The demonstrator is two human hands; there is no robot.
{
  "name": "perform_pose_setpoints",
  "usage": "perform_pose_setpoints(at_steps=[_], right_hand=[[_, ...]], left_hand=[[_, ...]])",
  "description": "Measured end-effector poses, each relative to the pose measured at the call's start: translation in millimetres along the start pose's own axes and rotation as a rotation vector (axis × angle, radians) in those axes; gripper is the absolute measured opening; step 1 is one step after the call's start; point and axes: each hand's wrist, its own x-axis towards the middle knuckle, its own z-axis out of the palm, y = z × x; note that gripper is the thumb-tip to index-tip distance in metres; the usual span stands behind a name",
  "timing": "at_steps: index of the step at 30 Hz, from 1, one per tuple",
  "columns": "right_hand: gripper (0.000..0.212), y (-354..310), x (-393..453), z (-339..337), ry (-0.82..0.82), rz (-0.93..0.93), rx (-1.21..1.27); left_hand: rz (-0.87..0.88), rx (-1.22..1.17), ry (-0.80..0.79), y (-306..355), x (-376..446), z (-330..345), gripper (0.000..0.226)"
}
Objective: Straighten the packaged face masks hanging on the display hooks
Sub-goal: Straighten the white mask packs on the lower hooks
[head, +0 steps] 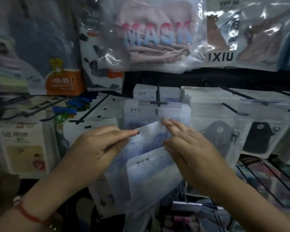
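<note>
At the centre of the frame both hands work a stack of frosted packs (146,144) that hangs from a black hook (158,99) in the middle of the display. The left hand (97,146) comes in from the lower left with its fingers straight and close together, and its thumb and fingers pinch the left edge of the front packs. The right hand (189,148) comes in from the lower right, fingers straight and together, laid flat on the right side of the stack. The front packs tilt, top corner toward the upper right; through the cloudy plastic blue lettering and a pale mask show. A red cord (28,213) circles the left wrist.

At upper centre a clear bag (157,36) printed MASK holds a folded pink mask. To its right, a bag (251,37) holds a tan mask. At centre right two packs (259,131) each hold a dark mask. At lower left a white pack (23,148) hangs on another hook.
</note>
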Motion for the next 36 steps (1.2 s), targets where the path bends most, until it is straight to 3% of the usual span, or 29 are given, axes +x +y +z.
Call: perform_pose_setpoints(at_steps=[7,14,21,29,36], right_hand=[[0.022,-12,1,-15,0.094,-0.054,-0.067],[0.015,-1,14,-34,-0.038,-0.087,-0.218],[0.013,-4,11,-38,-0.051,-0.073,-0.24],[0.014,-9,14,-33,-0.01,-0.046,-0.222],[0.014,-10,13,-31,0.0,-0.042,-0.219]], left_hand=[[0.144,0.033,-0.022,-9,17,3,0.032],[0.287,0.113,0.0,-8,43,18,0.036],[0.25,0.189,0.079,-11,52,30,0.039],[0.314,0.454,0.207,-13,55,39,0.038],[0.279,0.424,0.14,-13,55,41,0.058]])
